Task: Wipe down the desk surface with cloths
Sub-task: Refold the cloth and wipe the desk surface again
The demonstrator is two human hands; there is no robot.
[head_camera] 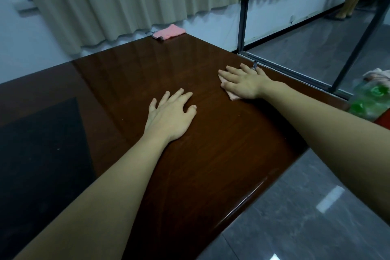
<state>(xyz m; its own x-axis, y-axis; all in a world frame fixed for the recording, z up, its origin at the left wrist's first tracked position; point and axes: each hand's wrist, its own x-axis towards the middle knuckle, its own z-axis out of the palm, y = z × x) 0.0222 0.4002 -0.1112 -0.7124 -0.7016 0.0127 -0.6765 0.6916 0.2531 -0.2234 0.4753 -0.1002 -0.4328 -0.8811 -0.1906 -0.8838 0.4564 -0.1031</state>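
Observation:
A glossy dark brown desk fills the middle of the view. My right hand lies flat with spread fingers on a pale pink cloth, pressing it onto the desk near the far right edge; most of the cloth is hidden under the palm. My left hand rests flat on the bare wood at the desk's centre, fingers spread, holding nothing. A second pink cloth lies folded at the desk's far corner by the curtain.
Beige curtains hang behind the desk. A dark inset panel covers the desk's left part. Green-capped bottles in plastic wrap sit to the right. A metal frame and grey floor lie beyond; a person's legs stand far right.

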